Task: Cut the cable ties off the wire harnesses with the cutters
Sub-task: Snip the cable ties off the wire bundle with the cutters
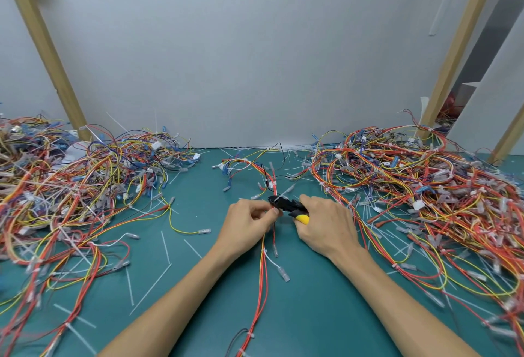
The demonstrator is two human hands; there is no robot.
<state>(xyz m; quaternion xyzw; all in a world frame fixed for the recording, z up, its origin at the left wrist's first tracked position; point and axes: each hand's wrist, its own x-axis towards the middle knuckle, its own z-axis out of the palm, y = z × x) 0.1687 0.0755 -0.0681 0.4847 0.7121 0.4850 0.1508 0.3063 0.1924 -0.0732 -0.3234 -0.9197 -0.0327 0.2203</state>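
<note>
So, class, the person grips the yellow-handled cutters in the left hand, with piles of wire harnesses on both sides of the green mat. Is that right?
Not quite. The head view shows the cutters gripped in the right hand, not the left; the left hand pinches a wire harness. The rest stands: yellow handle, harness piles on both sides, green mat.

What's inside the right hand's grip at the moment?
The cutters: their black head sticks out toward the wire harness pinched by the left hand, and a yellow handle tip shows. The right hand covers the rest of the handles.
</note>
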